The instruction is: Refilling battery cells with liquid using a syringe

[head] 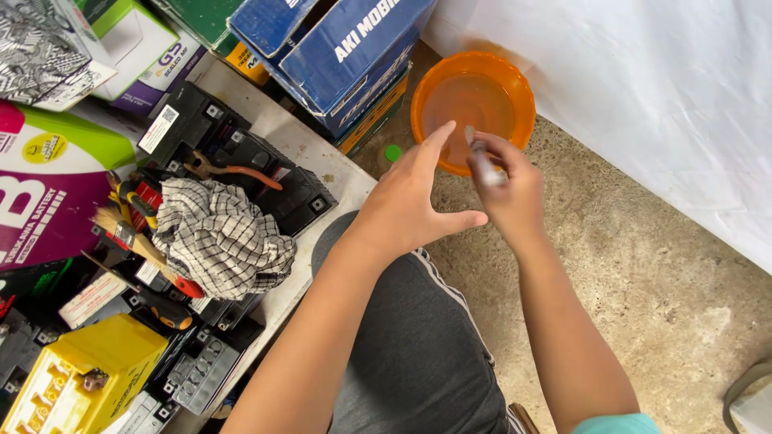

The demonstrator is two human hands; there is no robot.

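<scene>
Head view blurs the thin grey stick gripped in my right hand; what it is stays unclear. Its upper end points up and away, over the orange bowl on the floor. My left hand is open, fingers spread, holding nothing, beside it.

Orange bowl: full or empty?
Partly filled: the orange bowl stands upright on the floor, and clear liquid shows inside, below its rim.
</scene>
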